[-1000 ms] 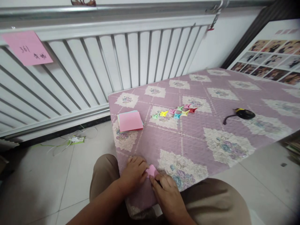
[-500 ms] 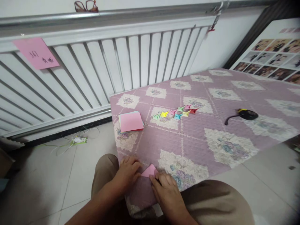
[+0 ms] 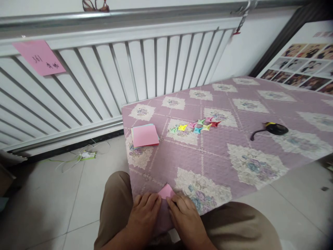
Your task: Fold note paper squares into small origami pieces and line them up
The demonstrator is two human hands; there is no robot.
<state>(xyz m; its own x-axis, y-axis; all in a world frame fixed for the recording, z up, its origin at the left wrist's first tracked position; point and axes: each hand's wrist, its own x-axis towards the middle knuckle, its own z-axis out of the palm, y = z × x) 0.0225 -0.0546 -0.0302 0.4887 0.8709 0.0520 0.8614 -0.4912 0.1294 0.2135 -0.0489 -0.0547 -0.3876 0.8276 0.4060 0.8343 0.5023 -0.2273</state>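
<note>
A small folded pink paper (image 3: pixel 166 190) lies at the near edge of the purple quilted table cover (image 3: pixel 223 146). My left hand (image 3: pixel 144 213) presses on its left side with curled fingers. My right hand (image 3: pixel 184 216) pinches its right side, fingertips on the paper. Both hands sit close together over my lap. Further back on the cover lie a stack of coloured paper squares (image 3: pixel 144 135), pink on top, and a row of several small folded paper shapes (image 3: pixel 195 125) in green, yellow, pink, blue and red.
A black tape measure with a strap (image 3: pixel 275 129) lies on the right of the cover. A white radiator (image 3: pixel 109 76) with a pink note (image 3: pixel 39 57) stands behind. Glasses (image 3: pixel 93 5) rest on its shelf. A framed photo collage (image 3: pixel 304 62) leans at right. Cord lies on the tiled floor (image 3: pixel 78 158).
My left hand slid back toward me and closer to my right hand. The pink paper now shows more above the fingers.
</note>
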